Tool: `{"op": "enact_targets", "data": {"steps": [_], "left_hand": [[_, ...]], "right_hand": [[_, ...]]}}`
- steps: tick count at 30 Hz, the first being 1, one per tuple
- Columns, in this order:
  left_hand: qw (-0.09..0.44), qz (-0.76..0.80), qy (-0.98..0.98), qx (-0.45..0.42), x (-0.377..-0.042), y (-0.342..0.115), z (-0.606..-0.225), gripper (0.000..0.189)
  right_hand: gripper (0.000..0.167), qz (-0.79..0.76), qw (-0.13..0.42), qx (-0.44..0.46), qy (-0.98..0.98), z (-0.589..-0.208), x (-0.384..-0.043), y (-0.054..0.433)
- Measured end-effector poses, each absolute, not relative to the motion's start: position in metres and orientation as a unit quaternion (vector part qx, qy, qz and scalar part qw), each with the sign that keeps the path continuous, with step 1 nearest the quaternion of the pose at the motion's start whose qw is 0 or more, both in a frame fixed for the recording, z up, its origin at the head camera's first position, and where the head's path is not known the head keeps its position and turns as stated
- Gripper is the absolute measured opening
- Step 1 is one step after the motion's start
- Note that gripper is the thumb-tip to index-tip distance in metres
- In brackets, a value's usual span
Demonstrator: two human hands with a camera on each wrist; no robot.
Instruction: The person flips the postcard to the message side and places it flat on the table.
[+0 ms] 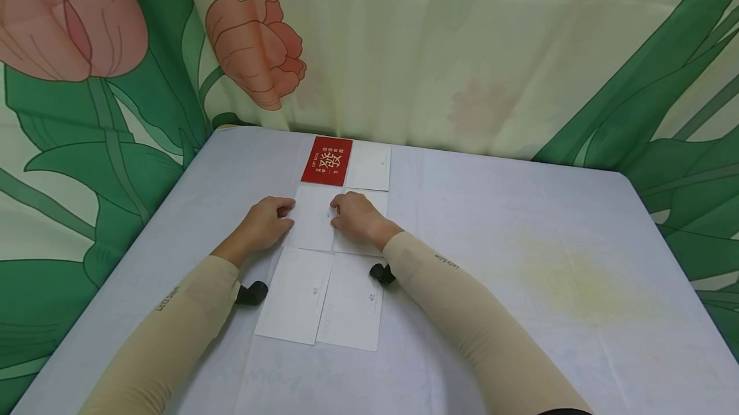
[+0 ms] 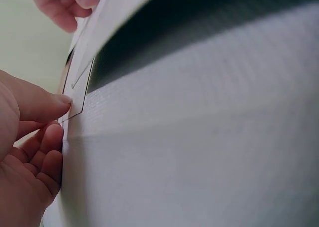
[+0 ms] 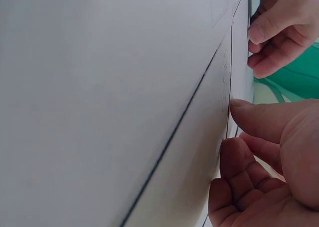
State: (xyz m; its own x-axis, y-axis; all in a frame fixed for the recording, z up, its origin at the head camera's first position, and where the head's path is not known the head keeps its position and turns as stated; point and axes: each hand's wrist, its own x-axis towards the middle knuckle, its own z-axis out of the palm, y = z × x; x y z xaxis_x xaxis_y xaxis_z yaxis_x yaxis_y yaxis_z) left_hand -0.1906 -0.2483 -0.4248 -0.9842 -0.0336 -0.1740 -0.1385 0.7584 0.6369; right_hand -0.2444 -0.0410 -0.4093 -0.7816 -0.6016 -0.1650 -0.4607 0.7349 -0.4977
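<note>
Six cards lie in two columns on the table (image 1: pixel 519 222): a red card (image 1: pixel 326 160) with white characters at the far left, the rest white. My left hand (image 1: pixel 281 213) (image 2: pixel 62 115) pinches the left edge of the middle-left white card (image 1: pixel 314 221) with thumb and curled fingers. At the same card's right edge, my right hand (image 1: pixel 340 213) (image 3: pixel 234 122) pinches it. In the left wrist view that card's (image 2: pixel 114 18) right side is raised off the cloth. The right wrist view shows the card (image 3: pixel 224 87) edge-on, with the thumb on it.
A white card (image 1: pixel 369 167) sits beside the red one. Two more white cards (image 1: pixel 296 296) (image 1: pixel 352 303) lie nearer me. A faint yellow stain (image 1: pixel 571 280) marks the cloth at right. A flower-print curtain (image 1: pixel 462 49) closes off the back and sides.
</note>
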Motion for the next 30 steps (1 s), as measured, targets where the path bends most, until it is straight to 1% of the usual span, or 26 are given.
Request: {"op": "enact_targets", "data": {"steps": [8,17,30], "left_hand": [[0.070,0.341,0.936,-0.050,-0.1896,-0.2472,-0.4250,0.045],[0.080,0.340,0.936,-0.043,-0.1881,-0.2501,-0.4235,0.046],[0.082,0.338,0.937,-0.043,-0.1880,-0.2504,-0.4254,0.047]], "right_hand": [[0.036,-0.229,0.164,-0.282,0.917,-0.4104,-0.2442,-0.0414],[0.037,-0.229,0.172,-0.282,0.916,-0.4105,-0.2442,-0.0422],[0.026,-0.236,0.180,-0.282,0.912,-0.4060,-0.2414,-0.0403]]}}
